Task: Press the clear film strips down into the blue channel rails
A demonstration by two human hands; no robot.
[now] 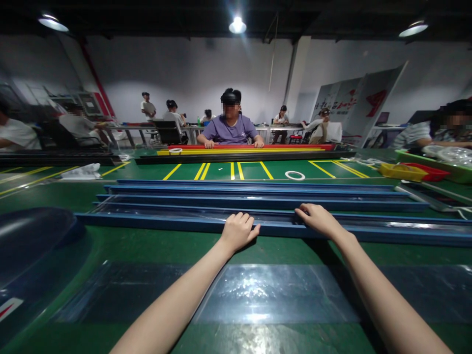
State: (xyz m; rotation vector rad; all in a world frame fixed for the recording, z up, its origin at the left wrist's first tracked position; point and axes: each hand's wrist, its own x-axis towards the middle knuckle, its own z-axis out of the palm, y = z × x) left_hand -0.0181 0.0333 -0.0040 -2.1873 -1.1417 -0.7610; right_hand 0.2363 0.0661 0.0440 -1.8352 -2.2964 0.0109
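Note:
Across the table lies a long blue channel [177, 227] with raised side walls and a shiny clear lining inside. My left hand [239, 233] is closed over its near wall, fingers curled to the inside and thumb along the outer edge. To the right, my right hand [317, 219] reaches over the same channel with bent fingers closed at its far wall; the fingertips are partly hidden. Between my forearms and beyond them, a wide strip of clear plastic film [273, 295] lies flat on the table, nearer to me than the channel.
More blue channels [368, 202] lie parallel just behind. A dark blue rounded object [33, 246] stands at left. Across the green table are black, yellow and red strips [243, 158], a white ring [295, 175], a yellow tray [401, 171], and a seated person [230, 129] with both hands on the strips.

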